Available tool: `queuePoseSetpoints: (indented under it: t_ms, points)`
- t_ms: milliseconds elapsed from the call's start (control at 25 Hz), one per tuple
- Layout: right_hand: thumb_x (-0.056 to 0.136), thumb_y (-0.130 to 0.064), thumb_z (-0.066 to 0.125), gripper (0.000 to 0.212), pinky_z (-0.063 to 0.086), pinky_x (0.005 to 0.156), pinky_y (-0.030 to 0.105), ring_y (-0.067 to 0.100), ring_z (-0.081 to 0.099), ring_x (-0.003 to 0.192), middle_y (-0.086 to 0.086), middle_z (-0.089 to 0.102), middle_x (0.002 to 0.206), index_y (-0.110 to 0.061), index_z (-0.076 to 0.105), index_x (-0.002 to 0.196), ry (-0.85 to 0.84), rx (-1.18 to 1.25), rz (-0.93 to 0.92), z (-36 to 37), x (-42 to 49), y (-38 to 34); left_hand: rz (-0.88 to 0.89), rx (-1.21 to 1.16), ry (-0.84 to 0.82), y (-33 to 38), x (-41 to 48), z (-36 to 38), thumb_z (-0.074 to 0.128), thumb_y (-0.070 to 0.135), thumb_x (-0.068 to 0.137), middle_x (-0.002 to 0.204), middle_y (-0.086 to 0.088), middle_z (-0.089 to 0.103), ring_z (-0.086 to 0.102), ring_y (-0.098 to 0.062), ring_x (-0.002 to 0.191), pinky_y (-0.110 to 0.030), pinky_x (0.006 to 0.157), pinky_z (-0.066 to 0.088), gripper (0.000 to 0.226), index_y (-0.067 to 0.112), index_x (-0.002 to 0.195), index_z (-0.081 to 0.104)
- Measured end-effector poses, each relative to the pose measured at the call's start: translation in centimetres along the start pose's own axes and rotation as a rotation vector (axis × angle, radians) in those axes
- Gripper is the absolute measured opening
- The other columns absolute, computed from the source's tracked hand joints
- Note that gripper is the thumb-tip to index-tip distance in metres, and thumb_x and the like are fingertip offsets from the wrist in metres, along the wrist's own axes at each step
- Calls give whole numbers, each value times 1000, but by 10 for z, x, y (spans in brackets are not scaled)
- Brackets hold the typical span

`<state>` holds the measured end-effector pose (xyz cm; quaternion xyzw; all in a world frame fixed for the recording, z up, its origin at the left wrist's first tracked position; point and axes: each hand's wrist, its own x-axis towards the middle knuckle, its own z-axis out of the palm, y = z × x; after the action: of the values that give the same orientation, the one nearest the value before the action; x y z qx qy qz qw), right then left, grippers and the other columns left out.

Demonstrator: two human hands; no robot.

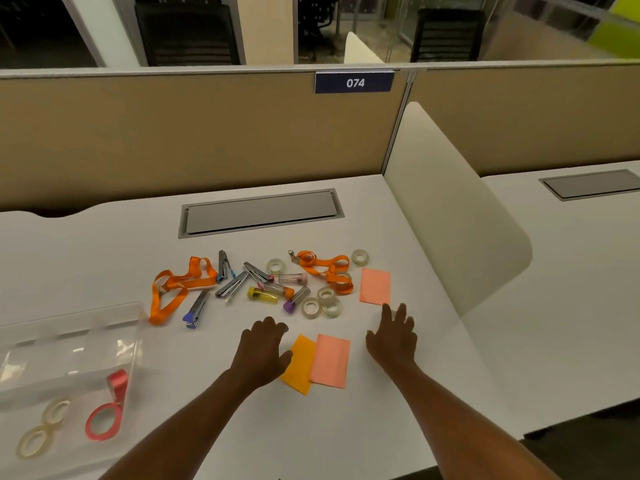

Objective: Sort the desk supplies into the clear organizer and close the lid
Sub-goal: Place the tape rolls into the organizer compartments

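Left hand [265, 348] spread, empty, edge on orange note [298, 365]; right hand [393, 336] spread, empty, fingertips possibly touching pink note [375, 285]; clear organizer [69, 344] far left on surface [433, 393].

Organizer [69, 344]: desk's [104, 244] left edge, tape rolls [52, 424] inside.
Supplies [256, 285]: mid-desk, right of organizer.
Paper sheets [329, 362]: between hands, nearer than supplies.

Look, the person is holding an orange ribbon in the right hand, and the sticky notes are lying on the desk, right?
Not quite. In the head view the right hand holds nothing; it is spread open over the desk. Both orange ribbons lie on the desk, further away. The sticky notes do lie on the desk.
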<state>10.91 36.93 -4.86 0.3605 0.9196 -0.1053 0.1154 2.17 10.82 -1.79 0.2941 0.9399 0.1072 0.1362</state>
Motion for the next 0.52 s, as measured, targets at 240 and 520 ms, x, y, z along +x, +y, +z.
queuePoseSetpoints:
  t_ms: [240,520]
  points:
    - [94,-25,55,45,52,82,36,29,50,111,11,47,126,-17,44,137,87,38,-110,-1,21,11,-13,-21,-12,21,15,5,60,47,83,122,-4,54,53,-25,111,-38,88,40,52,21,128,53]
    - [77,-53,73,44,58,71,35,18,73,76,1,75,90,-22,60,105,-389,873,-143,-28,-11,-50,-16,-381,-58,53,32,9,68,49,81,147,1,39,57,-21,113,-33,91,49,84,25,149,25]
